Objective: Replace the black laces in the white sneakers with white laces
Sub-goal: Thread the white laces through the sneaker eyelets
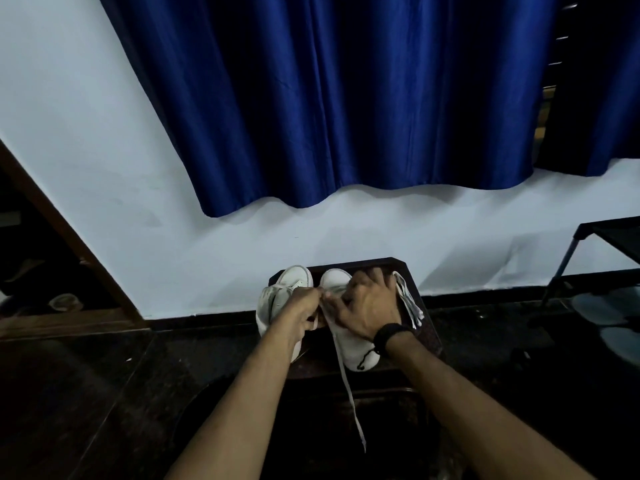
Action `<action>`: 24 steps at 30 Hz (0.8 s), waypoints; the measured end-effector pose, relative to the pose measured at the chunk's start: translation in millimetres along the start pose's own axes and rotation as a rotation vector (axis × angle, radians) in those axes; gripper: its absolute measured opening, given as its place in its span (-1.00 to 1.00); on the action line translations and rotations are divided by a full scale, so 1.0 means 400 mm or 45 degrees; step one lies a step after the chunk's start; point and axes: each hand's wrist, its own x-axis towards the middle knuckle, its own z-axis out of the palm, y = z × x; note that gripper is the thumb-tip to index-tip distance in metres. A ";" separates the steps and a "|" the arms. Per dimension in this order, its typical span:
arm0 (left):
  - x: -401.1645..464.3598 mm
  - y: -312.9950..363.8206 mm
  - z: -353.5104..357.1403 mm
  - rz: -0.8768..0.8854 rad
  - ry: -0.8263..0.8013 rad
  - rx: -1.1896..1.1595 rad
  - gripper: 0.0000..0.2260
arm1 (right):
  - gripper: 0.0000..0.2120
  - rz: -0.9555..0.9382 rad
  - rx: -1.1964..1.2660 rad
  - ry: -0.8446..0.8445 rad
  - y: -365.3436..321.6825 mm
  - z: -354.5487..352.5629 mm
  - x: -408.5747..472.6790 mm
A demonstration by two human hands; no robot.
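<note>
1. Two white canvas sneakers sit side by side on a small dark stool [408, 271] against the pale wall; left sneaker [277, 299], right sneaker [349, 344].
2. Left hand [304, 303] is curled, pinching a flat white lace [349, 393] between the two shoes.
3. The lace's free end hangs down over the stool's front edge.
4. Right hand [367, 306], fingers spread and bent, grips the top of the right sneaker; black wristband [391, 336] on that wrist.
5. A loose bundle of white laces [410, 299] lies just beside the right hand.
6. Blue curtain [329, 98] hangs behind.
</note>
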 end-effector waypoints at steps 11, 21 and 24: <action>0.029 -0.026 0.014 0.220 0.254 0.532 -0.74 | -0.80 0.555 1.186 -0.122 -0.025 -0.048 -0.016; -0.113 0.082 0.053 0.857 -0.244 -0.101 -0.78 | -0.72 0.309 1.552 -0.356 0.031 -0.293 0.053; -0.108 0.125 0.012 0.818 -0.124 -0.209 -0.80 | -0.70 0.311 1.578 -0.359 0.056 -0.332 0.069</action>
